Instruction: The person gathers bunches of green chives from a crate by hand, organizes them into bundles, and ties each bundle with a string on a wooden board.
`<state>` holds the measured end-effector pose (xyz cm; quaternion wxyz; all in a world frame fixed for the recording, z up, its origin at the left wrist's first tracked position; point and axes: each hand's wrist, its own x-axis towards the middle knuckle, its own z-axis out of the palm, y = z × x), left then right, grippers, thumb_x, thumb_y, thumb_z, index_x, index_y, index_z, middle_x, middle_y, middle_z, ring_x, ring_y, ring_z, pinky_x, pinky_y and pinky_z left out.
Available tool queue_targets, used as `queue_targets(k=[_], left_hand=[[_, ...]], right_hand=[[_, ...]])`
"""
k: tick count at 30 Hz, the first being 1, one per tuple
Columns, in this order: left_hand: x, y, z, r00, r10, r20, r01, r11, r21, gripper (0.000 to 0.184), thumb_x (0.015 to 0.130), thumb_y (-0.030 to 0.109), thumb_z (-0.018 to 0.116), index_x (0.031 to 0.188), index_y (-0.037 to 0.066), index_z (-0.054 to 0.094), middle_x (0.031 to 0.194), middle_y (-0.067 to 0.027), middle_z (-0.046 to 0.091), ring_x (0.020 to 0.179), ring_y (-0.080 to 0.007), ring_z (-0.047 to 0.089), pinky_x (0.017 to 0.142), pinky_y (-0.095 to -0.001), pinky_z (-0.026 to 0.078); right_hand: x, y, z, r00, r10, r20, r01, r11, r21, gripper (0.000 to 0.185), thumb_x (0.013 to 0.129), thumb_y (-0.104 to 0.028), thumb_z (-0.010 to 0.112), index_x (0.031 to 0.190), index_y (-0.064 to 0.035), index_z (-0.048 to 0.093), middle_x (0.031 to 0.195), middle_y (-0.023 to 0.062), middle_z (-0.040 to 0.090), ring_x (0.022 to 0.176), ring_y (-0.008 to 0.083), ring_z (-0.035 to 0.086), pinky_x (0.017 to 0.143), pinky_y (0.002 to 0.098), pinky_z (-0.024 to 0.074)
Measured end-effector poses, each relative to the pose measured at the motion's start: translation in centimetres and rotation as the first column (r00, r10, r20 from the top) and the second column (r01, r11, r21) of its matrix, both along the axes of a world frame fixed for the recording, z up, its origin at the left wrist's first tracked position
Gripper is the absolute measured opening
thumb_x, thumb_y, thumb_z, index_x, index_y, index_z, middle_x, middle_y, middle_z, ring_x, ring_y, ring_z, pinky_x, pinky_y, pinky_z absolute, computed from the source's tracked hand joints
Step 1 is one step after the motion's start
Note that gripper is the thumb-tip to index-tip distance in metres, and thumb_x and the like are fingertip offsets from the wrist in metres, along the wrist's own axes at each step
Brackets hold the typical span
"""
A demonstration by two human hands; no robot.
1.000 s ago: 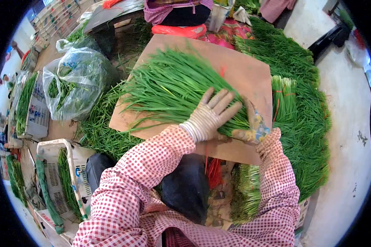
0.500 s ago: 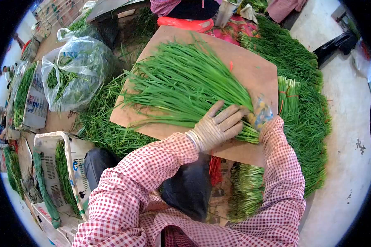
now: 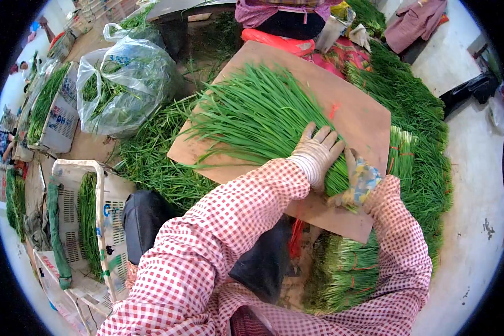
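Long green stalks with flat leaves lie fanned out on a brown board, their leaf tips toward the upper left. My left hand, in a pale glove, rests on the bunch near its stem end, fingers spread. At the stem ends is my right hand, in a glove with a blue and yellow pattern; its thumb and fingers are round the stems from the right. A small red tie lies on the board above the bunch.
Tied green bundles stand below the board, and a large pile lies to its right. Red strings hang at the near edge. On the left are a clear bag of greens, loose greens and a white basket.
The view has shifted, so the board appears farther right. My left hand has spread its fingers over the stems, and my right hand has moved lower round the stem ends. The bunch looks narrower.
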<state>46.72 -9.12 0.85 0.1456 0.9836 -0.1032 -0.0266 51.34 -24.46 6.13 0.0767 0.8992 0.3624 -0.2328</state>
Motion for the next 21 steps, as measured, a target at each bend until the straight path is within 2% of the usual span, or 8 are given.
queue_targets(k=[3,5,6,8,10,14,19,21], left_hand=[[0.0,0.1,-0.6,0.998,-0.013,0.069,0.013,1.000,-0.001,0.114,0.045,0.046,0.083,0.139,0.006,0.034,0.141,-0.0155,0.037,0.136,-0.0330,0.027,0.112,-0.0574,0.015],[-0.7,0.4,-1.3,0.975,-0.056,0.215,0.062,0.998,-0.022,0.106,0.049,0.042,0.083,0.138,0.009,0.037,0.142,-0.0157,0.037,0.136,-0.0345,0.027,0.110,-0.0592,0.016],[-1.7,1.0,-1.4,0.975,-0.056,0.215,0.062,0.998,-0.021,0.106,0.049,0.042,0.083,0.138,0.009,0.037,0.142,-0.0157,0.037,0.136,-0.0345,0.027,0.110,-0.0592,0.016],[-4.2,2.8,-1.6,0.913,-0.084,0.399,0.081,0.996,0.026,0.098,0.054,0.040,0.082,0.138,0.015,0.039,0.142,-0.0152,0.036,0.136,-0.0349,0.027,0.108,-0.0620,0.017],[-6.1,4.6,-3.8,0.905,0.041,0.423,-0.046,0.999,0.001,0.081,0.062,0.038,0.079,0.133,0.018,0.045,0.134,-0.0135,0.045,0.131,-0.0342,0.035,0.106,-0.0640,0.020],[-8.3,5.6,-6.0,0.936,0.103,0.337,-0.085,0.994,-0.070,0.070,0.069,0.039,0.073,0.131,0.017,0.047,0.129,-0.0116,0.049,0.128,-0.0304,0.040,0.105,-0.0644,0.022],[-7.9,5.2,-6.3,0.952,0.138,0.273,-0.127,0.990,-0.059,0.066,0.075,0.045,0.066,0.132,0.017,0.047,0.130,-0.0099,0.049,0.128,-0.0287,0.040,0.105,-0.0641,0.022],[-7.8,5.4,-6.3,0.951,0.132,0.279,-0.118,0.991,-0.066,0.066,0.075,0.045,0.067,0.132,0.018,0.047,0.129,-0.0099,0.050,0.128,-0.0286,0.040,0.104,-0.0643,0.022]], right_hand=[[-0.7,0.3,-0.7,0.995,-0.054,0.085,0.060,0.996,-0.066,0.131,0.052,-0.053,0.084,0.146,0.0035,0.012,0.146,0.0281,0.026,0.133,0.0402,0.033,0.111,0.0403,0.0314],[0.4,-1.4,-3.0,0.993,-0.056,0.109,0.039,0.988,0.148,0.131,0.050,-0.046,0.086,0.146,0.0020,0.012,0.145,0.0289,0.027,0.133,0.0401,0.034,0.110,0.0402,0.0328],[0.6,-1.5,-3.0,0.992,-0.055,0.109,0.039,0.988,0.149,0.131,0.050,-0.046,0.086,0.146,0.0020,0.012,0.145,0.0289,0.027,0.133,0.0401,0.034,0.110,0.0402,0.0328],[0.8,-1.6,-2.9,0.995,-0.097,-0.006,0.095,0.964,0.249,0.130,0.050,-0.043,0.087,0.147,0.0001,0.012,0.145,0.0298,0.026,0.132,0.0409,0.035,0.109,0.0405,0.0339],[0.7,-1.6,-2.8,0.990,-0.120,-0.077,0.138,0.949,0.284,0.128,0.051,-0.040,0.086,0.148,-0.0024,0.011,0.144,0.0300,0.027,0.132,0.0412,0.035,0.109,0.0406,0.0345],[1.1,-2.9,-4.5,0.999,-0.037,0.025,0.027,0.946,0.322,0.125,0.051,-0.043,0.087,0.149,-0.0127,0.015,0.145,0.0295,0.025,0.131,0.0430,0.036,0.107,0.0448,0.0377],[1.9,-4.6,-6.5,0.937,0.244,0.251,-0.343,0.785,0.517,0.109,0.054,-0.044,0.086,0.145,-0.0231,0.031,0.149,0.0269,0.020,0.132,0.0457,0.034,0.107,0.0465,0.0371],[2.0,-4.6,-6.3,0.910,0.292,0.296,-0.401,0.800,0.445,0.108,0.052,-0.044,0.087,0.144,-0.0235,0.033,0.149,0.0266,0.020,0.132,0.0456,0.034,0.108,0.0460,0.0364]])
